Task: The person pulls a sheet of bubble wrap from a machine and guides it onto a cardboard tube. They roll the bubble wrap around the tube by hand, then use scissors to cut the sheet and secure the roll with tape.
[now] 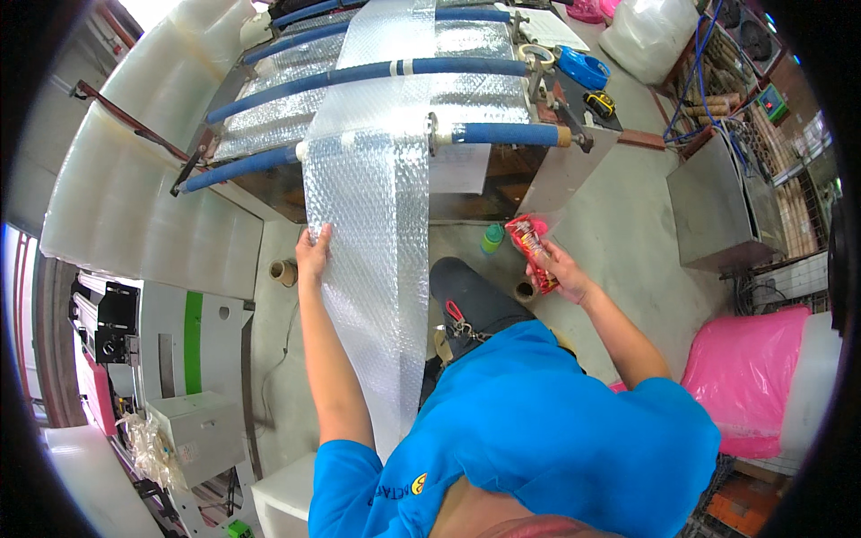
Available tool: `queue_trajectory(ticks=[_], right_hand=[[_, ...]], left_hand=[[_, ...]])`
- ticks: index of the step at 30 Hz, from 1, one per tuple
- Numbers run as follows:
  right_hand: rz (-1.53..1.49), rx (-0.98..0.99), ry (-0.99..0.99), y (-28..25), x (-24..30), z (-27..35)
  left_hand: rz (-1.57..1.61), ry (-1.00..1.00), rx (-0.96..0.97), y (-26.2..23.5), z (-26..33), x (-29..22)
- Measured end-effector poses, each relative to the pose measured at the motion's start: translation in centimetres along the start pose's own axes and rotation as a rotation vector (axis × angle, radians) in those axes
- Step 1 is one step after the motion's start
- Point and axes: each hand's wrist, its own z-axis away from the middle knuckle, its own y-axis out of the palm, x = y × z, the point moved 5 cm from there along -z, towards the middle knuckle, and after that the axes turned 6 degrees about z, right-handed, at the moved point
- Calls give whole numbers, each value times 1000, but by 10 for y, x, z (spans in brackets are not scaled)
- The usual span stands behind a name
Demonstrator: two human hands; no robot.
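A long strip of clear bubble wrap [368, 197] runs down from blue rollers toward my body, with a lengthwise seam showing in it. At its left edge, my left hand [313, 255] grips the film, part of the fingers hidden. Out to the right, my right hand [558, 269] is closed around a shiny red packet [523, 235] with printed decoration, held above the floor and apart from the strip. What the packet contains cannot be seen.
Several blue rollers [305, 88] cross the machine ahead. At its right lie a blue tape roll [583, 68] and a yellow-black tape measure [599, 104]. A green bottle [491, 238] and a cardboard tube [283, 273] stand on the floor. A metal cabinet [717, 206] stands right.
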Motion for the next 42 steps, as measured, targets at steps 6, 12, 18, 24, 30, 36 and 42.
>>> queue_trajectory(ticks=[6,12,18,24,30,36,42], right_hand=[[-12,-70,-90,18,9,-15],[41,10,-151,39,18,-27],[112,43,52,37,-18,-51],[187,65,-69,42,-32,-57],[252,-34,-23,33,-50,-64],[278,-179,-193,50,-12,-68],[220,159,-429,118,43,-83]], left_hand=[[17,-13,-33,1,2,3],[-55,55,-50,4,-4,7],[-31,39,-67,4,-3,12],[-143,-4,-92,-2,-17,31],[-5,-98,-55,9,-50,-33],[28,-31,-73,8,-36,-33],[-88,-185,31,-5,5,-8]])
